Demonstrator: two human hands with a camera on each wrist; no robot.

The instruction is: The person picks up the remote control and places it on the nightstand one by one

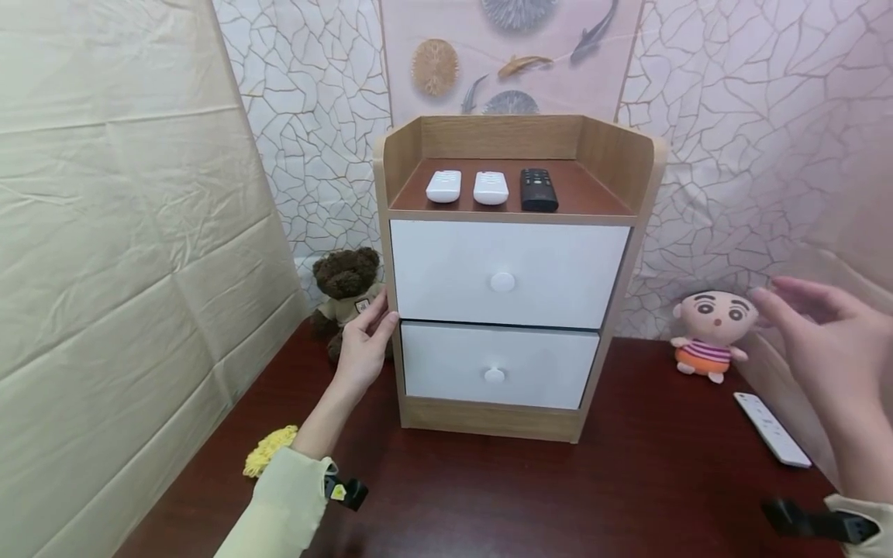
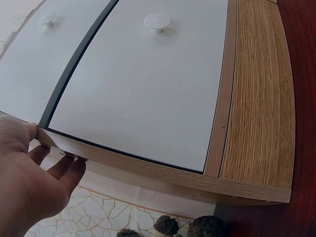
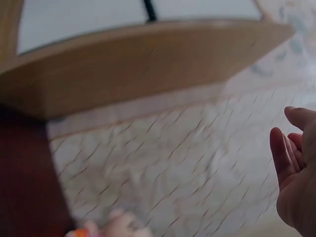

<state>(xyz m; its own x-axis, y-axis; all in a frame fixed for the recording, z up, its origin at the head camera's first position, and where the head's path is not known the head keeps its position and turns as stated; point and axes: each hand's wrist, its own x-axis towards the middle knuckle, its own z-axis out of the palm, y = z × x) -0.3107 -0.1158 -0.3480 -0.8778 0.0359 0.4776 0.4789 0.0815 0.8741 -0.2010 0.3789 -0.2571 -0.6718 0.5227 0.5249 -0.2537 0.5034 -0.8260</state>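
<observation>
A wooden cabinet [image 1: 488, 418] with two white drawers stands on the table. On its left side panel [image 2: 148, 170], my left hand [image 1: 364, 341] grips the edge, thumb at the front and bent fingers along the outer side. Both the upper drawer [image 1: 446, 263] and the lower drawer [image 1: 446, 364] are closed, each with a round white knob. In the air to the right, apart from the cabinet, my right hand [image 1: 830, 341] holds nothing, its fingers loosely bent. The right wrist view is blurred and shows that hand [image 3: 301, 173] beside the cabinet's right panel [image 3: 148, 64].
Two white remotes [image 1: 443, 187] and a black remote [image 1: 538, 190] lie on the cabinet top. A brown teddy bear [image 1: 346, 273] sits behind left, near a yellow fuzzy item [image 1: 268, 451]. At right are a plush doll [image 1: 715, 322] and a long white remote [image 1: 770, 428].
</observation>
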